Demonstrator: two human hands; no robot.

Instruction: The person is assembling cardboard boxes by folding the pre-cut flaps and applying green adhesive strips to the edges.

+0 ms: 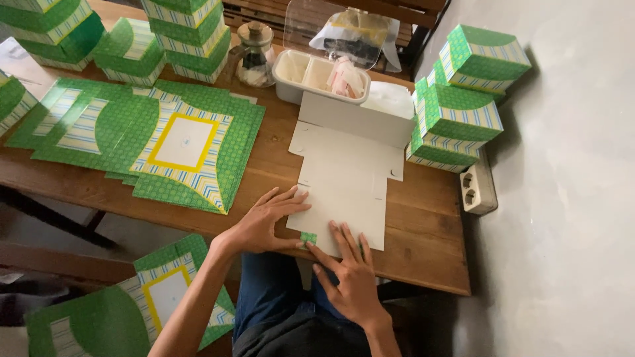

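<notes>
Both hands flat — left hand (264, 225), right hand (350, 274) — pressing white box blank (347, 178).

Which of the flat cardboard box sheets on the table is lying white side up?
The box sheet under both hands, left hand and right hand. It shows its plain white inside; the stacked sheets to its left show green print.

Under your hands lies a flat white carton blank (344, 188), one green tab folded up between your fingers. Left of your left hand (264, 221), green-and-striped flat blanks (172, 145) fan out. Beyond your right hand (350, 277), folded green boxes (456, 116) stack up.
</notes>
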